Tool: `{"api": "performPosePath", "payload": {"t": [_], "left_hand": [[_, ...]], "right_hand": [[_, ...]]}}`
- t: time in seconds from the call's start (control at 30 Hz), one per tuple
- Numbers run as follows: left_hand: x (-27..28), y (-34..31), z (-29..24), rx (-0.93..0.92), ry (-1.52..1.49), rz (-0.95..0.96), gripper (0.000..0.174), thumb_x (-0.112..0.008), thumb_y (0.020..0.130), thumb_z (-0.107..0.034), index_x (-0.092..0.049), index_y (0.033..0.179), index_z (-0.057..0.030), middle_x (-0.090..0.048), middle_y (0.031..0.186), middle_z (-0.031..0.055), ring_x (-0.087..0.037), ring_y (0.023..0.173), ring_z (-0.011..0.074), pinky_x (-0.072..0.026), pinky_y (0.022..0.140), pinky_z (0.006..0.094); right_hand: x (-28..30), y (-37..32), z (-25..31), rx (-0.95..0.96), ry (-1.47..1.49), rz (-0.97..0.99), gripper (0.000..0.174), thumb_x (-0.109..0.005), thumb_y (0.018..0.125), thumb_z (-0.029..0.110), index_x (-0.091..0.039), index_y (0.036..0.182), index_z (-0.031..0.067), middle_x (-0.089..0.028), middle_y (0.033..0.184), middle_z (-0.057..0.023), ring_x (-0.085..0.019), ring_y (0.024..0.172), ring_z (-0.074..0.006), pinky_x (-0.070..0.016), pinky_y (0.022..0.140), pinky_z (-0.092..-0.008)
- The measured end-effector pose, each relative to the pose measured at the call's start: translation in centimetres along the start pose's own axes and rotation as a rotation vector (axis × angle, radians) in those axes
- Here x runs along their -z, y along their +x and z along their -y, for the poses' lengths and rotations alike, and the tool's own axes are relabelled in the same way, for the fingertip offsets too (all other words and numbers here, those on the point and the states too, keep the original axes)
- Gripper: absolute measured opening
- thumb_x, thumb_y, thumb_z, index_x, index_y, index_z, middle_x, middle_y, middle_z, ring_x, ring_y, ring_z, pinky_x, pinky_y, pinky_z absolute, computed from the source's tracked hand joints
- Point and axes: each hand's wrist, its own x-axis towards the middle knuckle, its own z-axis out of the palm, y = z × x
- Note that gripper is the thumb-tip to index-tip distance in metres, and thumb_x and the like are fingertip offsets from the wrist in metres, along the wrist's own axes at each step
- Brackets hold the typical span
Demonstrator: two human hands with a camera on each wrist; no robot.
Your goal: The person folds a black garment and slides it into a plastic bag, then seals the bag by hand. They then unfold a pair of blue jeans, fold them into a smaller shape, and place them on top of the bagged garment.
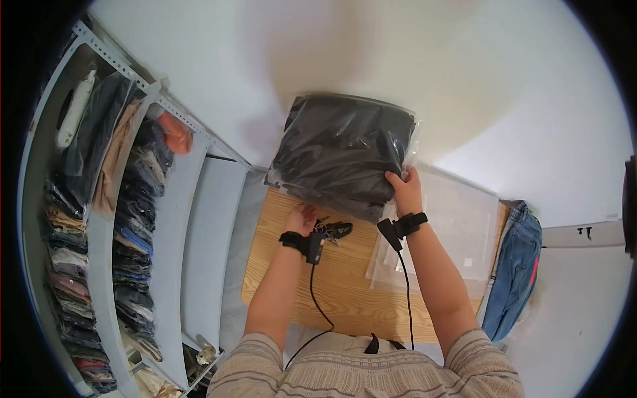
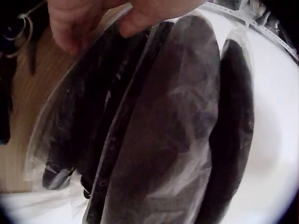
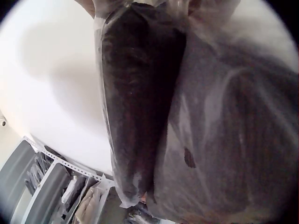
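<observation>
A folded dark garment in a clear plastic bag (image 1: 342,149) is held up over the far side of the wooden table, tilted toward the wall. My right hand (image 1: 406,191) grips its right edge, thumb in front. At the lower left corner is my left hand (image 1: 302,217); in the left wrist view the fingers (image 2: 70,30) and thumb pinch the bag's edge. The right wrist view is filled by the bagged garment (image 3: 140,102), its layers showing through the plastic; only bits of that hand show at the top.
Clear plastic bags (image 1: 458,229) lie flat on the wooden table (image 1: 332,285). Blue jeans (image 1: 514,272) hang at its right edge. A small dark object with cords (image 1: 337,230) lies beneath the held bag. Metal shelves (image 1: 206,219) with stacked bagged clothes stand at left; a white wall rises behind.
</observation>
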Motion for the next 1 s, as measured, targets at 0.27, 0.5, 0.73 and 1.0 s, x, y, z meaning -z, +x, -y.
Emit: {"api": "performPosePath", "payload": {"t": [0.27,0.5,0.73,1.0], "left_hand": [[-3.8,3.3,0.5,0.067,0.264,0.013,0.024,-0.050,0.091,-0.027,-0.053,0.103,-0.0060,-0.059,0.088,0.0087,-0.057,0.076,0.0211,-0.0497,0.062,0.0315],[-0.7,6.0,3.3,0.004,0.081,-0.031,0.022,-0.049,0.092,-0.022,-0.052,0.104,-0.0035,-0.060,0.091,0.0082,-0.061,0.078,0.0197,-0.0520,0.060,0.0306],[0.2,-0.7,1.4,-0.080,0.420,0.064,0.018,-0.050,0.087,-0.008,-0.055,0.104,-0.0026,-0.058,0.096,0.0102,-0.057,0.089,0.0193,-0.0528,0.068,0.0287],[-2.0,-9.7,0.1,0.068,0.059,0.262,0.026,-0.050,0.085,-0.003,-0.049,0.111,0.0007,-0.055,0.107,0.0118,-0.056,0.096,0.0236,-0.0489,0.084,0.0348]], "right_hand": [[0.1,0.1,0.1,0.018,-0.017,-0.008,0.043,-0.067,0.074,0.012,-0.047,0.109,-0.0057,-0.058,0.092,-0.0134,-0.057,0.081,-0.0189,-0.0453,0.072,-0.0279],[0.1,-0.2,0.3,-0.005,0.038,-0.033,0.043,-0.066,0.074,0.011,-0.047,0.108,-0.0059,-0.058,0.091,-0.0139,-0.056,0.080,-0.0192,-0.0457,0.071,-0.0284],[0.4,-1.7,0.5,-0.068,0.092,-0.029,0.046,-0.067,0.073,0.012,-0.046,0.108,-0.0085,-0.056,0.093,-0.0146,-0.055,0.082,-0.0194,-0.0455,0.070,-0.0294],[0.6,-2.9,-0.8,-0.115,0.100,0.063,0.053,-0.069,0.072,0.012,-0.043,0.114,-0.0075,-0.056,0.089,-0.0134,-0.055,0.078,-0.0184,-0.0445,0.066,-0.0283]]}}
